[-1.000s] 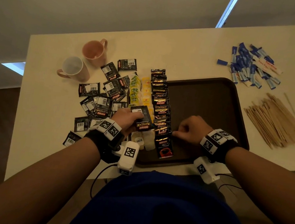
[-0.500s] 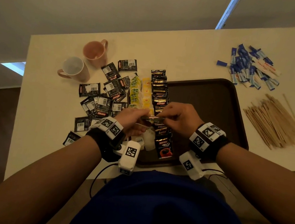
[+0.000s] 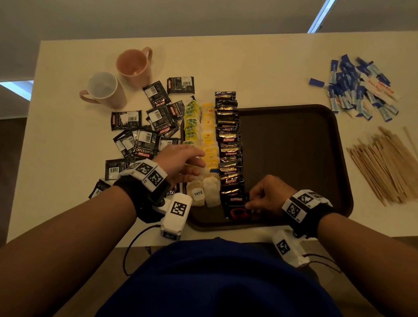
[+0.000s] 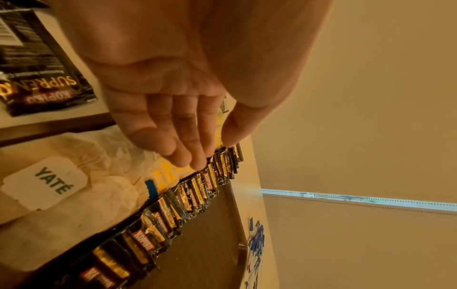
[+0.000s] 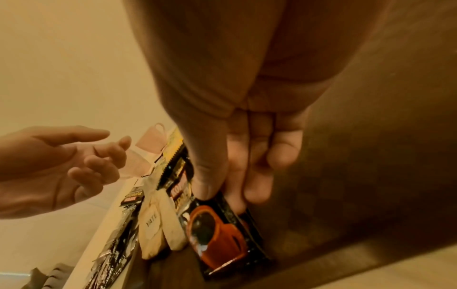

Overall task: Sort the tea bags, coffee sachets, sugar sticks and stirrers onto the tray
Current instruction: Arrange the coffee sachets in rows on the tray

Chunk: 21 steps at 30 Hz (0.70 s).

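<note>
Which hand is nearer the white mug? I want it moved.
Left. The left hand hovers over the tea bags, a stretch right of the white mug; the right hand is farther, over the tray.

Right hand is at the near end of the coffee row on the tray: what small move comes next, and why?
Probably release: the right hand pinches a coffee sachet already lying at the near end of the sachet row on the tray. The left hand hovers empty near the loose sachets.
</note>
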### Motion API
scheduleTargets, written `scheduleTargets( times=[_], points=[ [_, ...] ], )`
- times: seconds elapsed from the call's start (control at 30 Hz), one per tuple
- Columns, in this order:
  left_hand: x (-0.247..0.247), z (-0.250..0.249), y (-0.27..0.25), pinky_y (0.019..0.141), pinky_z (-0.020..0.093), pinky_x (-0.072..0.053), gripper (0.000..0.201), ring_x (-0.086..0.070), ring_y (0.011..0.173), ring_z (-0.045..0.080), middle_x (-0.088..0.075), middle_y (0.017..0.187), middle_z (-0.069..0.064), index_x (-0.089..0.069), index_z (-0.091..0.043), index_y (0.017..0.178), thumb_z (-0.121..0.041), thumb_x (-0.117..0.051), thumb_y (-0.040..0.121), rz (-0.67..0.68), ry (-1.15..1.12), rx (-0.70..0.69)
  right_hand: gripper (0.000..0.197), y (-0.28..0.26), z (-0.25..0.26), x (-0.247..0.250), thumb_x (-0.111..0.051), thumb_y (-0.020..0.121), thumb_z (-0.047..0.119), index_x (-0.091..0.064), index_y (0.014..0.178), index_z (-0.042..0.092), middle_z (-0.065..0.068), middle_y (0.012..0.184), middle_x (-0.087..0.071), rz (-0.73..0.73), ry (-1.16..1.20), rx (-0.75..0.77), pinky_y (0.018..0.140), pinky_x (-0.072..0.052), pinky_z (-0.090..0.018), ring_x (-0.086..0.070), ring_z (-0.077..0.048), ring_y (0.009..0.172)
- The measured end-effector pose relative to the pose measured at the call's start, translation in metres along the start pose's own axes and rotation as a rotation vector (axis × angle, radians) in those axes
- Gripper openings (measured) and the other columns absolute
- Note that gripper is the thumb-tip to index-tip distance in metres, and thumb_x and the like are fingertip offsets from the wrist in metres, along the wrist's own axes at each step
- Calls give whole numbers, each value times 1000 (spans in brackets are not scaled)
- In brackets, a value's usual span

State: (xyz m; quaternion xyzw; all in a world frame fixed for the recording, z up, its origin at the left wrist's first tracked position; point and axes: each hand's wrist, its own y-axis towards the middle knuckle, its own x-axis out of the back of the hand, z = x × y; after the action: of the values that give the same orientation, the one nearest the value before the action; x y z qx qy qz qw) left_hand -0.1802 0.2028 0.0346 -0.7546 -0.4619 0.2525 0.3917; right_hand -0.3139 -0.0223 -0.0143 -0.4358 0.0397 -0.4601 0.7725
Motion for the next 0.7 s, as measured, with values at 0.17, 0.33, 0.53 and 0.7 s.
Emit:
scheduleTargets(
  times=[0.17, 0.33, 0.53, 0.7],
  points=[
    [0, 2, -1, 50, 23, -52, 18, -61, 55, 14, -69, 77, 6, -67, -6, 108, -18, -65, 94, 3, 9, -8, 15, 6, -4, -9, -73, 85, 20, -70, 72, 25, 10, 69, -71, 20, -21, -25, 69, -54, -20, -70, -6, 70],
    [1, 3, -2, 51, 24, -52, 19, -61, 55, 14, -69, 79, 7, -67, -5, 108, -18, -65, 94, 7, 17, -10, 17, 10, -2, -12, -71, 87, 26, -72, 80, 11, 6, 69, -70, -17, -84, -52, 66, -52, -18, -66, -5, 66],
    [2, 2, -4, 46, 22, -51, 18, -60, 54, 13, -69, 78, 7, -67, -5, 108, -17, -64, 95, 4, 8, -18, 17, 12, -4, -8, -73, 85, 27, -72, 81, 10, -1, 76, -73, 5, -130, -91, 72, -57, -24, -68, -7, 67],
    [18, 4, -2, 52, 23, -51, 17, -60, 57, 12, -69, 80, 5, -68, -8, 107, -18, -65, 94, -52, 55, -23, 23, 8, 5, 3, -69, 88, 30, -72, 84, 8, -1, 78, -73, -36, -176, -83, 70, -56, -22, -69, -11, 72]
  ],
)
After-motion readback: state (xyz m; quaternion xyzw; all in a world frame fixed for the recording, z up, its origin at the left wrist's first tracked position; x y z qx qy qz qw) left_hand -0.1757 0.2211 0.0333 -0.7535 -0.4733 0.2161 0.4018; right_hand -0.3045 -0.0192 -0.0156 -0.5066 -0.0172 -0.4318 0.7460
